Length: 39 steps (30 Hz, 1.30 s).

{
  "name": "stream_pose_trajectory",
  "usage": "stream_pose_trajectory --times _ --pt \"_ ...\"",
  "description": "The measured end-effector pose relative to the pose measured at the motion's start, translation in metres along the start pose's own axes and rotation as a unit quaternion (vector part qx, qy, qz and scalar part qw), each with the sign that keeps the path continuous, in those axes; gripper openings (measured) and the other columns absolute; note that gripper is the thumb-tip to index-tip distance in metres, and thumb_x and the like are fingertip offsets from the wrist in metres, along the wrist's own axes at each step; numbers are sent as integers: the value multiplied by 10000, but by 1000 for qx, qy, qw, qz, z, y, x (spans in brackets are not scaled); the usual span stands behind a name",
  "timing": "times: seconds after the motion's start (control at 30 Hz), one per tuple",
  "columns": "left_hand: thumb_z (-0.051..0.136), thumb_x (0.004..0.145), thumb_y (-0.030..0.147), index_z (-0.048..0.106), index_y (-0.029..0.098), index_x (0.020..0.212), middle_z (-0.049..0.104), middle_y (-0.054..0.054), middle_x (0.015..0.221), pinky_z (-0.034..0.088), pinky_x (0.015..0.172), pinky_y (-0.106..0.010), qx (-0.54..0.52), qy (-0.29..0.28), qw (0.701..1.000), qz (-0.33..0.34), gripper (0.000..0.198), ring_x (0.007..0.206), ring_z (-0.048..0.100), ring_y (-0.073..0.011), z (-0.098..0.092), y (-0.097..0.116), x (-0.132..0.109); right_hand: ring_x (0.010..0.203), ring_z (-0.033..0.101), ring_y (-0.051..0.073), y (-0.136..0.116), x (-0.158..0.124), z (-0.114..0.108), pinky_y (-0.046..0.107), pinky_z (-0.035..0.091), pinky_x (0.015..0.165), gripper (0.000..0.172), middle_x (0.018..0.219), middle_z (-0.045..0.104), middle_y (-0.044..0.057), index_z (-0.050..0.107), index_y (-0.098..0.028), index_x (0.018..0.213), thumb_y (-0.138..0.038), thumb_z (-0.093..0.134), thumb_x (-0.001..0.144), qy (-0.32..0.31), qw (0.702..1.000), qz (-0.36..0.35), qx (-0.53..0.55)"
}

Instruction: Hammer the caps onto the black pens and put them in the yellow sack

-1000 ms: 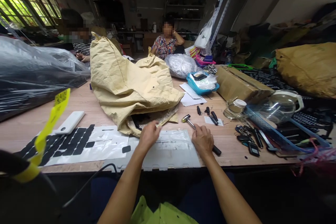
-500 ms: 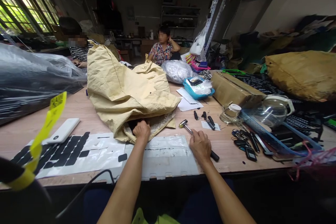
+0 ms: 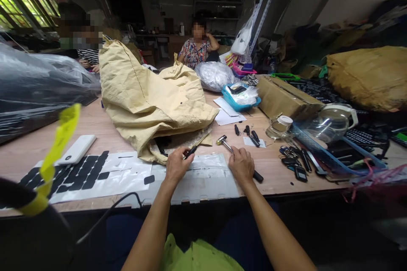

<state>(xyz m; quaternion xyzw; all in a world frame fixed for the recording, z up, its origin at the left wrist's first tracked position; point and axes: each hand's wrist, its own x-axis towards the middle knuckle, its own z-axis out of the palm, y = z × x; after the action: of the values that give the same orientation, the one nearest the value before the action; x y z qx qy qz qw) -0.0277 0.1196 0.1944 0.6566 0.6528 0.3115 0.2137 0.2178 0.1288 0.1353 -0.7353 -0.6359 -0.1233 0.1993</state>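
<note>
My left hand (image 3: 177,164) is at the mouth of a large tan sack (image 3: 159,101), with its fingers closed on a small black piece (image 3: 191,151) whose exact kind I cannot make out. My right hand (image 3: 242,164) is wrapped round the handle of a small hammer (image 3: 225,144); the hammer's head points away to the left and its black grip end sticks out below the hand. Under and between both hands lies a pale, clear-covered mat (image 3: 203,184). Dark contents show inside the sack's opening.
Left are a sheet of black stickers (image 3: 119,175), a white power bank (image 3: 78,149) and a yellow tag (image 3: 63,135). Several black pieces (image 3: 254,137), a cardboard box (image 3: 282,97), a glass jug (image 3: 333,125) and a blue tray (image 3: 318,142) stand right. Two people sit across the table.
My left hand has come out of the sack's mouth with a small black piece in its fingers. My right hand still holds the hammer in much the same place.
</note>
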Motion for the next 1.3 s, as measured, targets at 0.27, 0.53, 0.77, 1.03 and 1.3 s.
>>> stream_pose_trajectory --times 0.27,0.53,0.77,1.03,1.3 --pt "723 762 205 757 226 905 692 -34 880 444 875 -346 7 -102 993 55 148 961 585 -234 17 -15 -32 886 497 212 -2 5 -9 300 336 717 340 947 610 83 705 -241 1174 -193 501 906 -38 998 24 37" --pt "754 760 227 764 247 920 695 -27 905 442 872 -348 0 -118 992 43 162 965 575 -230 16 -16 -29 1053 625 212 -9 -15 -38 322 500 866 432 1168 708 80 649 -248 1304 -251 403 950 -57 965 38 253" --pt "806 681 175 781 251 839 699 -8 871 448 865 -342 -20 -107 994 -13 177 968 580 -225 21 -10 -28 1071 670 170 -38 -76 -67 307 541 941 440 1171 728 54 621 -285 1354 -239 400 977 -83 930 -108 341" --pt "787 657 176 763 255 729 669 1 812 450 852 -349 -8 -81 996 -25 109 917 572 -220 26 -4 -28 820 666 134 -44 -93 -73 211 543 759 482 915 693 21 596 -316 1383 -174 396 968 -112 950 -130 262" --pt "779 653 147 777 264 737 684 1 812 463 865 -351 -27 -66 997 -17 144 916 577 -218 26 -3 -31 801 663 138 -39 -93 -76 212 536 743 475 900 685 21 609 -320 1370 -183 398 967 -93 958 -117 246"
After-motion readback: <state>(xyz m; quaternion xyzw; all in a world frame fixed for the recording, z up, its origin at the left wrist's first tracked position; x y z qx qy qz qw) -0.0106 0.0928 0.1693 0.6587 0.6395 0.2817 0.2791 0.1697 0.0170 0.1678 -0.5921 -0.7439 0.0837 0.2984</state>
